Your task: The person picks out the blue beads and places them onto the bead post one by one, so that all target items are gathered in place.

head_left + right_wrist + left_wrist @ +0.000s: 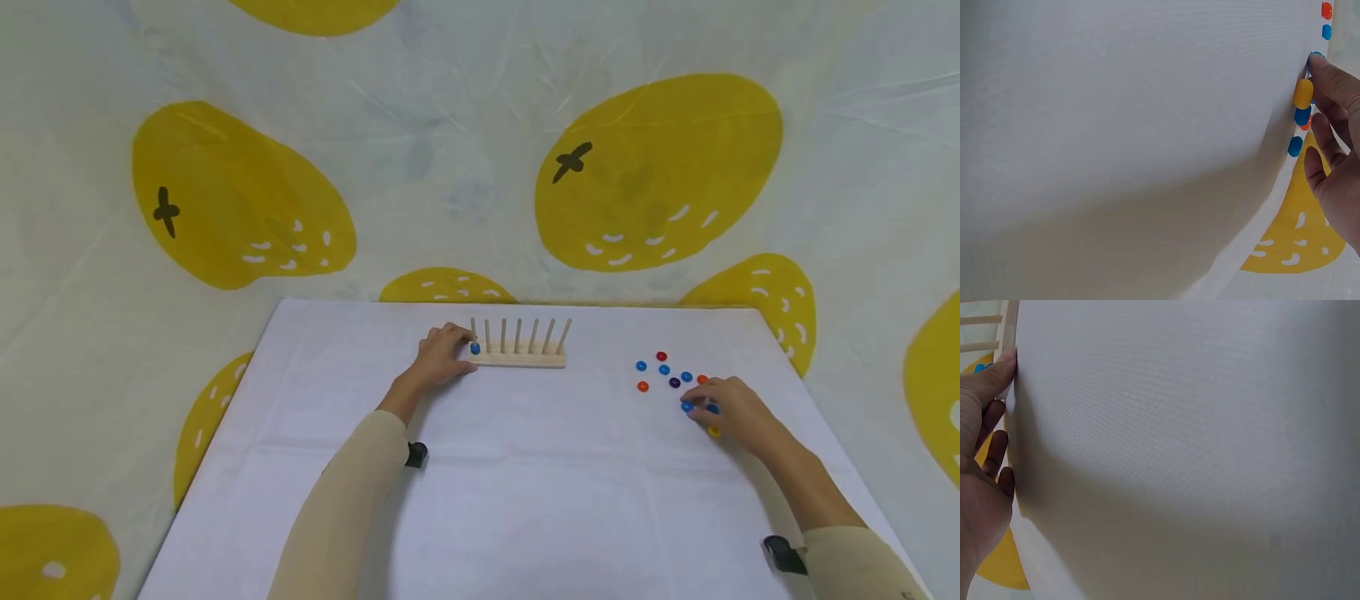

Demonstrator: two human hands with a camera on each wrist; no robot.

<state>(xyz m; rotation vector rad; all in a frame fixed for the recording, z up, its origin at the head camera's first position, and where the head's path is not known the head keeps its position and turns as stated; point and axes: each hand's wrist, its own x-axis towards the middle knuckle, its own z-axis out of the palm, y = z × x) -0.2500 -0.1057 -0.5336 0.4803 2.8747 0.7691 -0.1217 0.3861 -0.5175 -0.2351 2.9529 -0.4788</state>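
A wooden rack (517, 360) with a row of upright pegs stands near the table's far edge. Blue beads (475, 349) sit low on its leftmost peg, though their count is hard to tell. My left hand (441, 354) grips the rack's left end, thumb at the front and fingers by the end peg. In the left wrist view, the thumb covers part of that end. Off to the right, my right hand (738, 410) pinches a blue bead (687, 407) at the table surface. Beside its fingers lie a yellow bead (714, 432) and another blue bead (712, 408).
Several loose beads lie left of and beyond the right hand, among them a red one (662, 356), an orange one (642, 387) and a dark purple one (675, 382). A white cloth (540, 483) covers the table. Behind it hangs a fruit-patterned curtain (450, 167).
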